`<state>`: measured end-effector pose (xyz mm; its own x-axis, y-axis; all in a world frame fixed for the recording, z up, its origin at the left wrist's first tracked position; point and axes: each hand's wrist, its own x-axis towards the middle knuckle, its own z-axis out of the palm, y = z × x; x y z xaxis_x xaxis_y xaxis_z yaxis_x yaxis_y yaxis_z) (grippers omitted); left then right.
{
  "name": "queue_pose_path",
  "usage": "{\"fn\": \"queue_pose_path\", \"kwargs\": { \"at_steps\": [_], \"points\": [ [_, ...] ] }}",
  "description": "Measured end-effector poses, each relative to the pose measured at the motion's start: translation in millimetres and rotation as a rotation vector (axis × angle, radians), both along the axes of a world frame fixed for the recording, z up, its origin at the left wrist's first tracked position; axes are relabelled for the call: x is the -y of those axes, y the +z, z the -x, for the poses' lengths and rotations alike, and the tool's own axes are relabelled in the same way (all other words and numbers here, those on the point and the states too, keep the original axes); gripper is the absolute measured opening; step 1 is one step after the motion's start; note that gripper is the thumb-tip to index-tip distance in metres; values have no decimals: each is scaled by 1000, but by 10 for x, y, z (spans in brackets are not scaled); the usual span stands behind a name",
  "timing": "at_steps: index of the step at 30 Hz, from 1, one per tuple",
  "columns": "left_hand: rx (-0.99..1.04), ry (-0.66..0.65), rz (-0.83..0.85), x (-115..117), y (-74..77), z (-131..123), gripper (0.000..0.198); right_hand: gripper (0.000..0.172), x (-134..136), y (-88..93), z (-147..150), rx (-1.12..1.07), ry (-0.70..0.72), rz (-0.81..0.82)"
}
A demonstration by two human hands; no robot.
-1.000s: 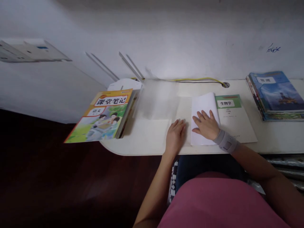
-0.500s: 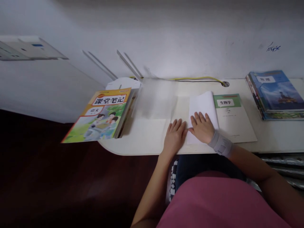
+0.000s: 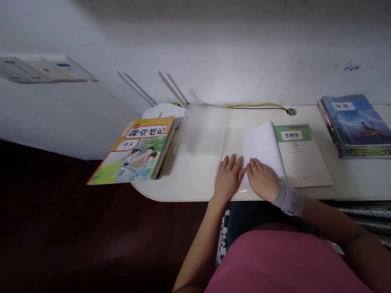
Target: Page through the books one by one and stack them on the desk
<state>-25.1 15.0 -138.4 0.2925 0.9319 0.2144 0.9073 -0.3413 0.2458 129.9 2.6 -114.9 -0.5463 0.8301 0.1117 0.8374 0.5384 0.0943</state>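
Note:
A book with a green and cream cover (image 3: pixel 301 156) lies on the white desk (image 3: pixel 189 183). Beside its left edge, a white sheet (image 3: pixel 262 142) curves up, joined or tucked at the book's edge. My left hand (image 3: pixel 227 178) lies flat with fingers spread at the left border of the sheet. My right hand (image 3: pixel 262 179), with a grey band at the wrist, rests on the lower part of the sheet, its fingers stretched and close together. Neither hand grasps anything. The two hands nearly touch at the thumbs.
A stack topped by a yellow and green book (image 3: pixel 132 150) overhangs the desk's left end. Translucent sheets (image 3: pixel 201 130) lie behind my left hand. Blue books (image 3: pixel 360 122) are piled at the right. A yellow cable (image 3: pixel 259 103) runs along the wall to a hole.
My right hand has slid down the sheet towards the desk's front edge, its fingers now closer together. My left hand stays by the sheet's left border. The whole view has shifted slightly.

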Motion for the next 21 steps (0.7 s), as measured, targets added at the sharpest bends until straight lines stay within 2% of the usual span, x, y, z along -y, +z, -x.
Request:
{"fn": "queue_pose_path", "kwargs": {
  "at_steps": [2, 5, 8, 12, 17, 21],
  "points": [
    [-24, -9, -1, 8, 7, -4, 47, 39, -95, 69, -73, 34, 91, 26],
    [-54, -23, -14, 15, -1, -4, 47, 37, -380, 183, -212, 58, 197, 96],
    [-58, -21, -30, 16, -14, -2, 47, 37, -766, 250, -339, 93, 186, 121],
    [-50, -17, -33, 13, -5, -9, 48, 42, -1172, 216, -441, 121, 167, 174],
    [8, -32, 2, 21, 16, -33, 41, 47, -1258, 94, -515, 85, 191, 163],
    [28, -35, 3, 29, 7, -36, 39, 50, -1269, 75, -523, 56, 171, 156]
  ]
}}
